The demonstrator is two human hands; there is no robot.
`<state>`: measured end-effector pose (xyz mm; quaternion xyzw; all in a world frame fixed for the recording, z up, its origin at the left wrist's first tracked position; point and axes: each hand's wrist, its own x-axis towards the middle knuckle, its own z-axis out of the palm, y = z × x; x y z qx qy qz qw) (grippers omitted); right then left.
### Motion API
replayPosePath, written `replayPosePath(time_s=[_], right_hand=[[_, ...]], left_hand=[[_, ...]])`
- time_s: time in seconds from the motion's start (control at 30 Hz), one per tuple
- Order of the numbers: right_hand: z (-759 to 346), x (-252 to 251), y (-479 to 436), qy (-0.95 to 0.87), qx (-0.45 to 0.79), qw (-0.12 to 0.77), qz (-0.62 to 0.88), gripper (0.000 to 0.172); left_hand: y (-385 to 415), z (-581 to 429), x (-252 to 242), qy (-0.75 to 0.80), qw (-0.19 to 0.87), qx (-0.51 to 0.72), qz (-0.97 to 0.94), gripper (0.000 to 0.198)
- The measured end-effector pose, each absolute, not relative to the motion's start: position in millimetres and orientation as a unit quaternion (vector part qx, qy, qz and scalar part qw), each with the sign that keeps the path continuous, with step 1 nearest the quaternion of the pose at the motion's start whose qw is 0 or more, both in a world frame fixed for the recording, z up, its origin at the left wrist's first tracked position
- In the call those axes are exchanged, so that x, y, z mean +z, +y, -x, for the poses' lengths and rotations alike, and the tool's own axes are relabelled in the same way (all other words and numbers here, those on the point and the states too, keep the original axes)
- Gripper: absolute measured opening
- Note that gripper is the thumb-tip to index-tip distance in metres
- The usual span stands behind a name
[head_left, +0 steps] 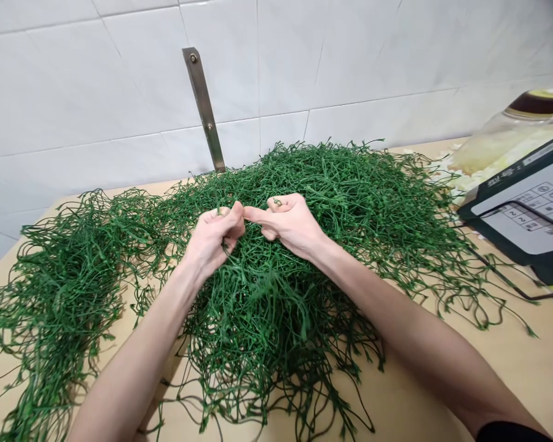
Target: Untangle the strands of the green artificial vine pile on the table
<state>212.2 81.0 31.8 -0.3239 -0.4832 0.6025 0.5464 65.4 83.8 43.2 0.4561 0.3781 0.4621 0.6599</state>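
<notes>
One box bears small pale characters above a white label gridded with symbols. Two hands meet at the fingertips: left hand and right hand, each closed on green stems, wiry, tangled, uncountable, heaped across the tan surface.

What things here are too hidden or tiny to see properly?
In the head view:
Left hand, right hand: anything pinched between their fingertips, too small.
Metal strip: lower end, behind green stems.
Package: right side, cut off by the picture's edge; its print, too small to read.
</notes>
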Motion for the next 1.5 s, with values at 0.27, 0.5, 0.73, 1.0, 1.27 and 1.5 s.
replayPosePath(time_s=[0.27, 0.5, 0.73, 1.0, 1.27, 1.5], right_hand=[[-225.2, 42.4, 86.3, -0.587, 0.474, 0.533, 0.383, 0.059], [-239.1, 43.4, 95.4, -0.631, 0.354, 0.538, 0.432, 0.020], [-236.8, 47.9, 87.7, -0.679, 0.378, 0.484, 0.403, 0.018], [-235.7, 47.4, 85.8, -0.702, 0.493, 0.381, 0.346, 0.022], [-240.3, 46.3, 89.3, -0.701, 0.477, 0.392, 0.355, 0.015], [-243.7, 47.4, 94.4, -0.657, 0.462, 0.455, 0.384, 0.012]], left_hand=[[85.9, -66.5, 52.0, 0.377, 0.712, 0.442, -0.395, 0.045], [91.3, -59.2, 48.7, 0.399, 0.624, 0.474, -0.475, 0.028], [89.7, -57.4, 46.8, 0.407, 0.579, 0.478, -0.520, 0.026], [85.4, -59.2, 53.2, 0.411, 0.610, 0.466, -0.492, 0.027], [87.3, -56.2, 54.1, 0.404, 0.624, 0.453, -0.491, 0.034], [93.4, -49.7, 56.2, 0.365, 0.671, 0.455, -0.457, 0.027]])
